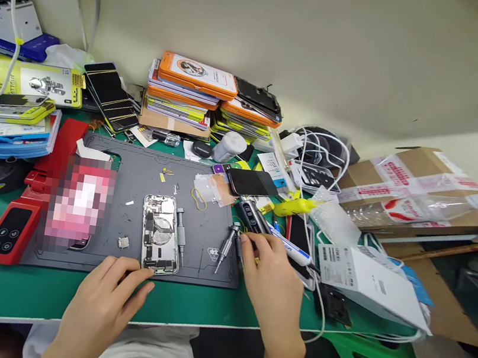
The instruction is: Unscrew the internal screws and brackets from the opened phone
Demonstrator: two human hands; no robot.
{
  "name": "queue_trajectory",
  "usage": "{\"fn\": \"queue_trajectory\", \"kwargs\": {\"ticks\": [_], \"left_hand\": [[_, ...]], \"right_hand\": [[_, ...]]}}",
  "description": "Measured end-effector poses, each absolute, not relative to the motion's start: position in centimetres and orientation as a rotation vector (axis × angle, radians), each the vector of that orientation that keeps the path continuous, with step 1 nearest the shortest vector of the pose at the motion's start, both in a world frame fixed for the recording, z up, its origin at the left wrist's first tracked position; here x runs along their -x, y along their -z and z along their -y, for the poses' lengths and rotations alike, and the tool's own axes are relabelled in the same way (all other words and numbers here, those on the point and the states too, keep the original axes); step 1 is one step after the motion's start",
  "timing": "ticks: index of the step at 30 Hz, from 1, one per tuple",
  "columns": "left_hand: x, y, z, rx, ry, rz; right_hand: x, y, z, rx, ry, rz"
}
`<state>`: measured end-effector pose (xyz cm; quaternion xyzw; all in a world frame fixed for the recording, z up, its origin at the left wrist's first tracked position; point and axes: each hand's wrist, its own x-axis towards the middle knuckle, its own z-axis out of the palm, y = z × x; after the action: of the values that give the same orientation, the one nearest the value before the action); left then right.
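Observation:
An opened phone with its inner parts bare lies on the grey work mat. At its lower left corner rests my left hand, fingers apart and gripping nothing; the fingertips touch or nearly touch the phone's edge. My right hand is at the mat's right edge, thumb and forefinger pinched on a thin grey screwdriver, partly hidden by the fingers. Just left of it lies another screwdriver, tip toward me. A third screwdriver lies along the phone's right side. A small metal piece sits left of the phone.
A red device with buttons stands at the left beside a blurred pink area. Behind the mat are stacked orange boxes and a white jar. A dark phone screen, a marker, cables and a white box crowd the right.

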<state>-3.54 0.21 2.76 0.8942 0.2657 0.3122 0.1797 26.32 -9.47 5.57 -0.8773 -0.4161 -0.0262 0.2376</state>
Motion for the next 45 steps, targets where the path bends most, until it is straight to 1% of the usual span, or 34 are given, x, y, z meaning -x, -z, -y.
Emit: {"fn": "queue_trajectory", "kwargs": {"ticks": [3,9,15,18,23,35,41,45], "left_hand": [[3.4,-2.9,-0.1,-2.509,-0.894,-0.774],[3.2,-3.3,0.2,-2.498,-0.898,-0.790],[3.2,-3.1,1.0,-2.518,-0.921,-0.832],[3.1,-2.9,1.2,-2.538,-0.936,-0.834],[3.1,-3.1,1.2,-2.586,-0.904,-0.847],[3.0,-3.6,0.5,-2.634,-0.865,-0.757],[2.9,-3.8,0.4,-2.647,-0.853,-0.776],[2.8,-4.0,0.4,-2.649,-0.855,-0.780]], "right_hand": [[-24.7,-6.3,8.2,2.316,0.092,1.208],[-20.7,-5.4,4.3,2.145,-0.184,1.429],[-20.6,-4.1,2.8,2.073,-0.343,1.347],[-20.9,-4.2,3.8,2.004,-0.447,1.193],[-19.7,-4.7,6.3,1.754,-0.319,0.916],[-18.0,-3.7,7.3,1.507,0.031,1.291],[-15.9,-2.9,6.9,1.287,-0.090,1.295],[-15.5,-2.1,6.8,1.295,-0.110,1.335]]}}
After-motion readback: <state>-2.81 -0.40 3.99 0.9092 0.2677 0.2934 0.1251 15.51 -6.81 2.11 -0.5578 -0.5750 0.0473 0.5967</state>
